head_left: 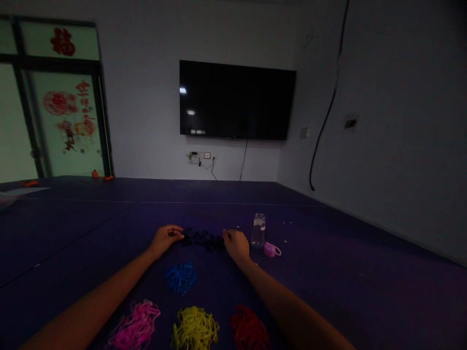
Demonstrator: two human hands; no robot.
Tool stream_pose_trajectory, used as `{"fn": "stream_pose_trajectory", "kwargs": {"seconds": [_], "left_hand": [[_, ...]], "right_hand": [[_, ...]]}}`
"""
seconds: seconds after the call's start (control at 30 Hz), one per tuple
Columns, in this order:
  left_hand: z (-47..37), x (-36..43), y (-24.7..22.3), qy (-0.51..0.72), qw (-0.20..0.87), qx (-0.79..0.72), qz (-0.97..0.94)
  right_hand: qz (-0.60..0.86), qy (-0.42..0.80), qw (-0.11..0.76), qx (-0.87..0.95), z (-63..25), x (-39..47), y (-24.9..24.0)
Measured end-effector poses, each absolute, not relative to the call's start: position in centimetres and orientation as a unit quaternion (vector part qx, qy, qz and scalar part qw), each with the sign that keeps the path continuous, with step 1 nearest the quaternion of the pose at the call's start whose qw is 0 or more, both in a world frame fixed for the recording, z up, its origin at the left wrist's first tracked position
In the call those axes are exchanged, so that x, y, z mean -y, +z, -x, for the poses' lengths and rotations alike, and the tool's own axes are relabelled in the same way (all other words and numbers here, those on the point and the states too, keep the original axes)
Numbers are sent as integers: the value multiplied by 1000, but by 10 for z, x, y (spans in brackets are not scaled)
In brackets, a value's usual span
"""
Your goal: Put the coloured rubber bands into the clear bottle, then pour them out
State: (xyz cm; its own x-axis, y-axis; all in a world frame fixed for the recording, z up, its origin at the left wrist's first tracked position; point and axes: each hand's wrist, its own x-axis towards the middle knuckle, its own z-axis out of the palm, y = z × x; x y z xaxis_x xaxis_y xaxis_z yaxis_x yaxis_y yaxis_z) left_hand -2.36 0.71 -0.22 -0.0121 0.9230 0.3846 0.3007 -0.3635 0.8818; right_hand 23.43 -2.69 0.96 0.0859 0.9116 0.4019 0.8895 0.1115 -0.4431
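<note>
Reaching with left grip [165,239], thumb and fingers parted, to left edge of loose pile of thin black stringy pieces [203,239]. At its right edge with right grip [238,244], fingers curled down; can't tell if pinching any. Nearer: blue pile [181,278], then pink [136,325], yellow [195,328], red [249,328] in a row between forearms. Just right of right grip: clear bottle [259,233], pink looped lid [270,249]. Beyond black pile: dark purple desk [328,291] running to far edge at wall.
</note>
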Motion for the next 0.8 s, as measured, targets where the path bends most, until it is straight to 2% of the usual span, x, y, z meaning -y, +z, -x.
{"fn": "stream_pose_trajectory", "kwargs": {"seconds": [0.3, 0.47, 0.63, 0.8], "left_hand": [[22, 1, 8, 534, 299, -490, -621], [-5, 20, 32, 508, 318, -465, -652], [-65, 78, 52, 376, 429, -329, -752], [-95, 128, 45, 256, 521, -231, -781]], "right_hand": [[668, 30, 306, 678, -235, 27, 13], [670, 29, 305, 676, -234, 27, 14], [673, 21, 302, 675, -233, 29, 15], [671, 16, 298, 679, -233, 30, 14]]}}
